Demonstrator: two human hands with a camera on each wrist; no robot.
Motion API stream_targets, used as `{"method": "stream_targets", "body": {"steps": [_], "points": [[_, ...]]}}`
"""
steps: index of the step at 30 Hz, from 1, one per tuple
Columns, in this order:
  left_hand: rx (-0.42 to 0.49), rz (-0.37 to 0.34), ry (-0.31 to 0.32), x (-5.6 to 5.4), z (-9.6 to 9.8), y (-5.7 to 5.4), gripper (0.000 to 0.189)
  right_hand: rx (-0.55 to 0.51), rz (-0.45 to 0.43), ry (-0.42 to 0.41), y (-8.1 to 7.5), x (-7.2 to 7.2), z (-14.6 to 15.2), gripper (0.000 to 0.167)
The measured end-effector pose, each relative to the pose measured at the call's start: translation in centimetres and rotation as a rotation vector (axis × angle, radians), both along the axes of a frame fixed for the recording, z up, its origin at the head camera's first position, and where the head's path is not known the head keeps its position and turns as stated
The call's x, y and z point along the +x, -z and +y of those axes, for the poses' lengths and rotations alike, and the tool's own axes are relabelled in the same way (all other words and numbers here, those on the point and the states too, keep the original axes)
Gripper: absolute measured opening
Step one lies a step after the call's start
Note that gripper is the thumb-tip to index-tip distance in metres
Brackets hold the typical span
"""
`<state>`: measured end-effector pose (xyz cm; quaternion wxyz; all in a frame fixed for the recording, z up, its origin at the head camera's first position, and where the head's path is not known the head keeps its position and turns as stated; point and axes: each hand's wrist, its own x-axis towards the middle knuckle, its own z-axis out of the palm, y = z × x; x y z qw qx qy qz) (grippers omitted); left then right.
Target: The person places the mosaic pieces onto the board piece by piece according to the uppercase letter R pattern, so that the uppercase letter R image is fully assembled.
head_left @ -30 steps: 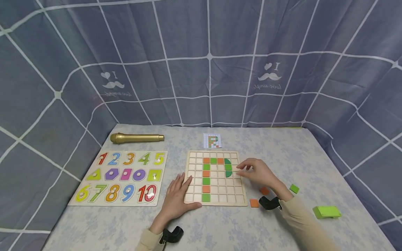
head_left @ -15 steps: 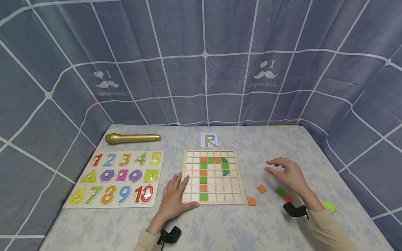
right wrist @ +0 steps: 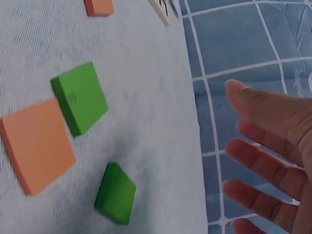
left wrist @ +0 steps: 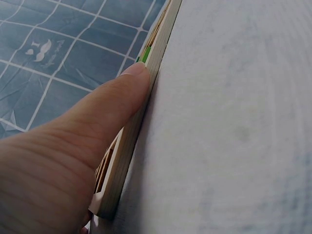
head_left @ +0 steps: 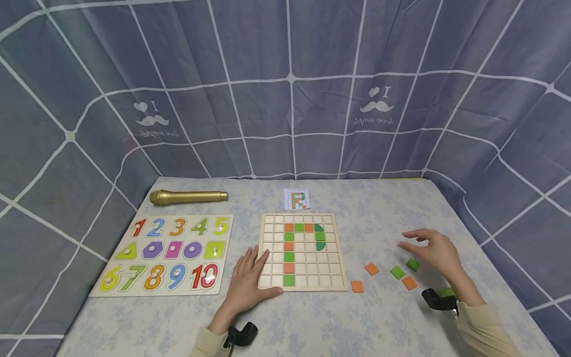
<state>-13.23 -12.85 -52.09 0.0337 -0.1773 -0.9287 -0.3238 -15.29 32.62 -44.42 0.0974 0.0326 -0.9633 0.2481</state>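
Bare cloth (head_left: pixel 370 223) runs from the right hand (head_left: pixel 439 253) to the grid board's (head_left: pixel 312 267) right edge; a hand could cross level with the upper rows. Nearer the person, that gap is cluttered: two orange tiles (head_left: pixel 371 268) by the board, then two green tiles (head_left: pixel 397 272) and a third orange tile (head_left: pixel 409 282) close to the right hand. Green block (head_left: pixel 446 292) partly hidden at the right wrist. Left hand (head_left: pixel 250 277) bars the near-left corner; narrow strip between it and the number board (head_left: pixel 134 293). Card (head_left: pixel 297 199) just beyond the far edge.
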Motion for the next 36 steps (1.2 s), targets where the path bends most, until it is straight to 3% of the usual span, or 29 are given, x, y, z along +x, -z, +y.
{"method": "stream_targets", "body": {"steps": [23,36], "points": [[0.002,0.016,0.007,-0.1,-0.1,0.3,0.098,0.044,-0.414,0.023,0.7,0.2,2.4,0.042],[-0.009,0.0,0.002,-0.1,-0.1,0.4,0.099,0.064,-0.426,0.026,1.1,0.0,2.6,0.033]]}}
